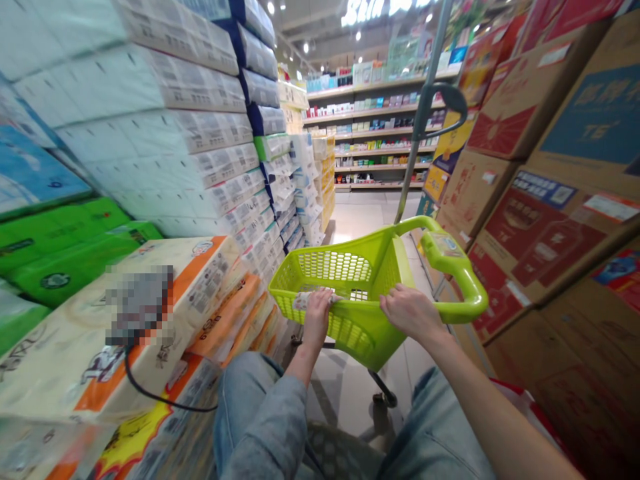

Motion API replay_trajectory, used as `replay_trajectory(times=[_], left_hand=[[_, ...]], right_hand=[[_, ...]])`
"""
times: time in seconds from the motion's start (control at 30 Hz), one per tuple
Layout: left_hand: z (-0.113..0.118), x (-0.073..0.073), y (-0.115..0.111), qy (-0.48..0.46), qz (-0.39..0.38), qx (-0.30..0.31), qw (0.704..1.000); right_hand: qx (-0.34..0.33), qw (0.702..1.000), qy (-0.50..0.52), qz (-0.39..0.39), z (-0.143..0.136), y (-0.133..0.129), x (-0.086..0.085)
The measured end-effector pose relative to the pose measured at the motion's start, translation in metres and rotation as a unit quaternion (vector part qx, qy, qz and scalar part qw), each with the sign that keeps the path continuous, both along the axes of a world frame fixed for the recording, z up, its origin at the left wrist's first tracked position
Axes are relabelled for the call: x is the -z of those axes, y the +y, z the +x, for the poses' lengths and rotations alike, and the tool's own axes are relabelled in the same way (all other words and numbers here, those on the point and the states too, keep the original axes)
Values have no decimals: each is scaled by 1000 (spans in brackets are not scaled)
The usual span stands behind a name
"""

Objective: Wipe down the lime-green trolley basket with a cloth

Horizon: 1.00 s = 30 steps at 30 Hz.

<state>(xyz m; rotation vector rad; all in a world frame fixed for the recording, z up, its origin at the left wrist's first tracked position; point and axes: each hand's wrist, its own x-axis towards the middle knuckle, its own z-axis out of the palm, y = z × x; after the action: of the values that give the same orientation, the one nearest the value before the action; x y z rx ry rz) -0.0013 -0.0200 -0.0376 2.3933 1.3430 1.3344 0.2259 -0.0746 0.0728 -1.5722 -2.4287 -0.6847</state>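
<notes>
A lime-green shopping cart (320, 263) with a perforated plastic basket stands in front of my knees. My left hand (319, 317) is closed over the basket's near rim. Under its fingers lies a pale, patterned cloth (302, 301), pressed on the rim; part of it is hidden by the hand. My right hand (413, 313) grips the same rim farther right, fingers curled over the edge, close to the cart's thick green handle (473, 287). Little shows inside the basket.
Stacked tissue packs (220, 127) rise on the left. On a lower pack (45, 363) sits a pixelated dark object (143, 300) with a black cable (150, 393). Cardboard boxes (545, 227) line the right. A grey pole (415, 143) rises behind the cart; shelves (375, 127) stand beyond.
</notes>
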Motion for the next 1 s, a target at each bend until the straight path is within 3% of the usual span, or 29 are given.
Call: replay_trajectory(times=[0.1, 0.3, 0.4, 0.5, 0.63, 0.77, 0.87, 1.0], left_hand=[[-13, 4, 8, 10, -2, -6, 1000], [-69, 10, 33, 0, -25, -89, 996], [-81, 13, 41, -29, -35, -123, 991], [-67, 20, 36, -103, -44, -178, 978], [-19, 39, 9, -203, -55, -226, 951], [22, 59, -14, -216, -91, -215, 948], [32, 64, -20, -207, -78, -210, 952], [21, 56, -19, -173, -57, -186, 966]], right_hand=[[4, 1000, 3, 1, 0, 0, 0], [-1, 1000, -4, 1, 1, 1, 1], [-2, 1000, -9, 7, 1, 2, 2], [5, 1000, -7, 2, 2, 3, 2], [18, 1000, 1, 3, 2, 3, 2], [15, 1000, -3, 10, 3, 3, 2], [12, 1000, -4, 11, 3, 3, 2], [14, 1000, -5, 4, 2, 3, 2]])
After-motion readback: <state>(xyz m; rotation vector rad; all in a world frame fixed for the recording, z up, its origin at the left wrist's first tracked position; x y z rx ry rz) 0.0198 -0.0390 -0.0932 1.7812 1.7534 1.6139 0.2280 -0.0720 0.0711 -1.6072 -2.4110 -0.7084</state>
